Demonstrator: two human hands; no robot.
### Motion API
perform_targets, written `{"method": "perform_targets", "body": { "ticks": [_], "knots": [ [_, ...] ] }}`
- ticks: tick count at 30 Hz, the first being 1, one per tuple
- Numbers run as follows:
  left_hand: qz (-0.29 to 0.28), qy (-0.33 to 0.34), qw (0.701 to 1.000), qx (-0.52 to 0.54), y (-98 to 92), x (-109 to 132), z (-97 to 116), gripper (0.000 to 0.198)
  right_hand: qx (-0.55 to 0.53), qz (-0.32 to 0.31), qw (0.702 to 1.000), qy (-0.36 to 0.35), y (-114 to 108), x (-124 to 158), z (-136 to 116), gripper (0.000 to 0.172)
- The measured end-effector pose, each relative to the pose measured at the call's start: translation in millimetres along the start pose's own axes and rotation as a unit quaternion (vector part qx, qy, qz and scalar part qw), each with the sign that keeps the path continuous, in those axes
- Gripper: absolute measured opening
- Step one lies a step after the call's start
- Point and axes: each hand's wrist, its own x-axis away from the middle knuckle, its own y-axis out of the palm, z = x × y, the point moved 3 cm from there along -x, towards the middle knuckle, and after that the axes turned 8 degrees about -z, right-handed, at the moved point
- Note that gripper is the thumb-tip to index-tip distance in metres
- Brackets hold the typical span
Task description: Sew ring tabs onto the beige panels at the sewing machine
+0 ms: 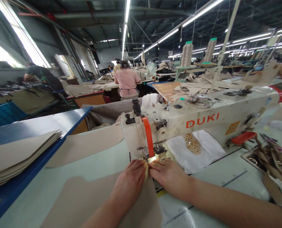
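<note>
My left hand [132, 179] is closed on the edge of a beige fabric panel [90, 199], just in front of the needle area of a white sewing machine [202, 107]. Beside it my right hand [168, 175] is also closed, fingertips at the same edge of the panel. The fingertips of both hands nearly meet under the lit needle area, by the orange guard [147, 134]. What lies right between them is too small to make out. The panel spreads over the pale table toward me, partly under my left forearm.
Gold-coloured metal rings [192, 143] lie on a white cloth [207, 150] by the machine. At right are a red tray [244, 138] and beige straps [273, 171]. Stacked beige panels [19, 155] rest on a blue-edged table at left. A co-worker in pink [127, 80] sits ahead.
</note>
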Motion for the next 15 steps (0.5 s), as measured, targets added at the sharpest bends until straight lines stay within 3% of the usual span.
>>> {"method": "perform_targets", "body": {
  "ticks": [15],
  "knots": [
    [-0.008,-0.005,1.0,0.002,0.6,-0.6,0.2,0.022,0.0,-0.009,1.0,0.003,-3.3,-0.5,-0.9,0.006]
  ]
}}
